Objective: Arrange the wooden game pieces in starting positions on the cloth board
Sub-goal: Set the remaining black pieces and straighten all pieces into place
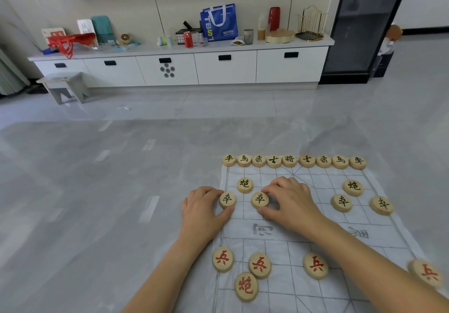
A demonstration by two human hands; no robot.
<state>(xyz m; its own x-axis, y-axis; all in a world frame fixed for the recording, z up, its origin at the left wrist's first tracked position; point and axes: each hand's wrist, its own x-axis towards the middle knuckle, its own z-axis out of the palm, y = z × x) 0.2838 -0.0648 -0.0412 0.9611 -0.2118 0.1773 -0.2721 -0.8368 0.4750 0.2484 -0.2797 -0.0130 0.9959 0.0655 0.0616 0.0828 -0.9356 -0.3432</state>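
Note:
A white cloth board (286, 230) lies on the grey floor. Round wooden pieces with green characters line its far edge (294, 161), with two cannons (244, 184) (353, 187) and soldiers (341, 202) (381, 205) in front. My left hand (204, 212) pinches a green soldier (227, 199) at the board's left edge. My right hand (289, 199) pinches another green soldier (260, 199) just to its right. Red soldiers (222, 259) (259, 265) (315, 265) (427, 274) and a red cannon (246, 286) sit on the near half.
Grey tiled floor (109, 179) spreads to the left and beyond the board. A long white cabinet (184, 69) with bags, cans and cups stands against the far wall. A small grey stool (64, 86) sits at its left end.

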